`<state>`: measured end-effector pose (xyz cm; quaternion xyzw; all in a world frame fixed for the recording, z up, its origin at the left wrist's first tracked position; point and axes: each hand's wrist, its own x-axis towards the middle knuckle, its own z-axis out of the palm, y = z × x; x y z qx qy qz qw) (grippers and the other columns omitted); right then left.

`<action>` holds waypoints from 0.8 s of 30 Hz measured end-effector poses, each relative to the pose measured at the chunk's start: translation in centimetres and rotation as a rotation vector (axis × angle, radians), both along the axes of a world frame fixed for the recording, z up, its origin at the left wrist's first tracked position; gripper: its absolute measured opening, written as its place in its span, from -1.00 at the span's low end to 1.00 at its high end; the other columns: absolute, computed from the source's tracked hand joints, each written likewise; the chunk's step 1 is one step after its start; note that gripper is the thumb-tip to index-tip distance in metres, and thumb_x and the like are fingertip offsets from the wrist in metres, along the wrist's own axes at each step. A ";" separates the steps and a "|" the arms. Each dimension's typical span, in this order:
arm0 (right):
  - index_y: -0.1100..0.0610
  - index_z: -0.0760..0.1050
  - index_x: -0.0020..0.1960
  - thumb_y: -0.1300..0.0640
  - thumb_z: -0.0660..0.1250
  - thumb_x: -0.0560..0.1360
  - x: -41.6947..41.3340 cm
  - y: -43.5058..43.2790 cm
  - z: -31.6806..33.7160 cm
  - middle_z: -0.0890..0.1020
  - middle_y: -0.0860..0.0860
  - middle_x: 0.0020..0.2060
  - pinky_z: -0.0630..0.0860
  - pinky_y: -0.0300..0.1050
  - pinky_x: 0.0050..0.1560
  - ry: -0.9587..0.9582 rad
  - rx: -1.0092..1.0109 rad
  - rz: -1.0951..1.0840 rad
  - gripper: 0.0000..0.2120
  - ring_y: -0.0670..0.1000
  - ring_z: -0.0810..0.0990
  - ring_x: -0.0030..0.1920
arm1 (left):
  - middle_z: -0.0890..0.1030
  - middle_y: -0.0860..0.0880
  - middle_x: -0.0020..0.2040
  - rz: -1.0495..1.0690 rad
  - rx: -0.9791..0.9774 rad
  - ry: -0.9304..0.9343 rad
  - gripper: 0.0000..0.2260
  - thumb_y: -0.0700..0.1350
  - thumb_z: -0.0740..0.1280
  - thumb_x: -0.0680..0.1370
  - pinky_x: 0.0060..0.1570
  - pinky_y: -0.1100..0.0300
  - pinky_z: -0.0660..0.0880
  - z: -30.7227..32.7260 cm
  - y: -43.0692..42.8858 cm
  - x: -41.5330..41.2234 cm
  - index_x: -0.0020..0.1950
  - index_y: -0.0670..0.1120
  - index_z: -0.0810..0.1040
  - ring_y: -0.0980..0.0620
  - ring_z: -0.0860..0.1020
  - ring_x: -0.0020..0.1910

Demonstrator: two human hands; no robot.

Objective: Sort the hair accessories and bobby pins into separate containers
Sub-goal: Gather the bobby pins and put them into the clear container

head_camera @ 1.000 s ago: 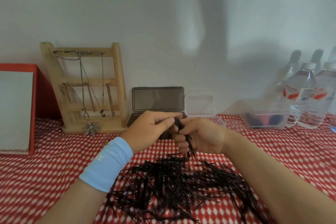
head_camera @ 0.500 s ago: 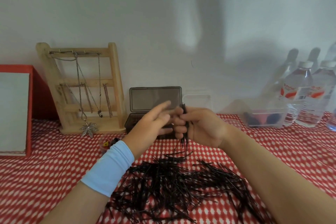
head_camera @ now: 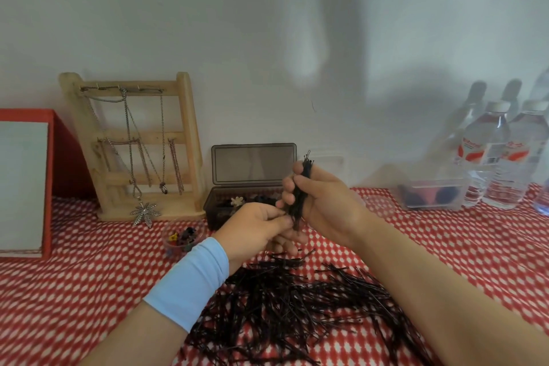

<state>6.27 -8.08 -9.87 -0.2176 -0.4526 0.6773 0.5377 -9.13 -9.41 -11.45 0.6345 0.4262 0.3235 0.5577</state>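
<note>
Right grip: the right hand (head_camera: 323, 202) was clenched round a bundle of bobby pins (head_camera: 301, 187), which was held upright above the desk (head_camera: 89, 291), its tips showing above the fingers.
Left grip: the left hand (head_camera: 255, 226) was closed at the bundle's lower ends, which appeared to be pinched between thumb and fingertips.
Ungathered pins: a loose pile of bobby pins (head_camera: 297, 306) was spread on the desk beneath both hands, laid crosswise and tangled.
Containers: a dark box (head_camera: 225, 211) was stood open behind the left hand, with hair accessories (head_camera: 236, 201) seen inside. A small cup (head_camera: 181, 239) of coloured clips was set near it, and a clear tub (head_camera: 430, 196) was placed well apart to the right.
Handling: the pins were judged to be light, thin, stiff and smooth, so single ones could be expected to slide out of a slack hold.
Hold: the bundle was judged best gripped round its middle with the ends levelled. Loose pins lying flat on the cloth would be better pinched at one end.
Risk: neighbours could be dragged along by any pin pulled from the tangle.
</note>
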 end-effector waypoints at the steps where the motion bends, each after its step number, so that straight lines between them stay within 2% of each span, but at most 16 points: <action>1: 0.15 0.33 0.02 0.37 0.00 0.68 0.0 0.0 0.0 0.44 0.05 -0.29 0.49 -0.06 -0.15 -0.012 0.000 -0.007 -0.79 0.00 0.39 -0.32 | 0.72 -0.15 -0.12 -0.004 -0.039 -0.023 -0.81 -0.19 0.22 0.66 -0.31 0.31 0.51 0.1 -0.1 0.0 0.06 -0.26 0.58 0.04 0.65 -0.31; 6: 0.11 0.32 -0.03 0.39 -0.03 0.67 0.5 0.3 0.7 0.39 0.00 -0.33 0.37 -0.18 -0.32 0.036 0.007 -0.106 -0.74 -0.06 0.29 -0.38 | 0.64 -0.21 0.10 0.056 -0.277 -0.208 -0.83 -0.17 0.28 0.63 -0.16 0.14 0.61 0.6 -0.6 0.4 0.20 -0.18 0.51 -0.09 0.66 -0.06; 9: 0.10 0.33 -0.04 0.38 -0.04 0.68 0.7 0.3 1.1 0.39 0.00 -0.32 0.37 -0.21 -0.35 0.102 0.015 -0.123 -0.72 -0.06 0.30 -0.37 | 0.58 -0.22 0.21 0.124 -0.334 -0.353 -0.79 -0.21 0.23 0.64 0.10 -0.01 0.59 0.6 -0.6 1.0 0.27 -0.18 0.50 -0.14 0.61 0.14; 12: 0.09 0.32 -0.05 0.38 -0.04 0.68 0.7 0.5 1.2 0.39 0.01 -0.31 0.35 -0.21 -0.35 0.168 -0.003 -0.149 -0.71 -0.05 0.30 -0.37 | 0.58 -0.17 0.25 0.032 -0.305 -0.263 -0.77 -0.26 0.20 0.64 0.19 0.00 0.55 0.4 -0.9 1.3 0.24 -0.16 0.56 -0.13 0.59 0.19; 16: 0.10 0.32 -0.04 0.38 -0.03 0.68 0.6 0.7 0.9 0.41 0.03 -0.30 0.38 -0.19 -0.33 0.073 0.021 -0.215 -0.73 -0.04 0.36 -0.37 | 0.66 -0.23 0.15 -0.088 -0.331 -0.347 -0.75 -0.19 0.19 0.66 0.15 0.06 0.58 0.7 -1.1 1.0 0.25 -0.26 0.55 -0.16 0.63 0.16; 21: 0.12 0.31 -0.02 0.38 -0.01 0.69 0.2 0.2 0.9 0.44 0.02 -0.30 0.40 -0.14 -0.27 -0.016 0.075 -0.232 -0.76 -0.04 0.38 -0.36 | 0.64 -0.25 0.16 0.009 -0.403 -0.474 -0.75 -0.36 0.20 0.61 0.06 0.17 0.61 1.0 -0.9 0.9 0.26 -0.32 0.52 -0.11 0.64 0.15; 24: 0.14 0.32 0.01 0.36 0.01 0.69 -0.1 0.0 0.6 0.46 0.04 -0.28 0.44 -0.08 -0.20 -0.051 0.070 -0.221 -0.80 -0.02 0.40 -0.34 | 0.66 -0.27 0.10 0.088 -0.470 -0.550 -0.75 -0.42 0.20 0.59 -0.07 0.19 0.64 0.9 -0.7 0.9 0.23 -0.35 0.53 -0.09 0.69 0.01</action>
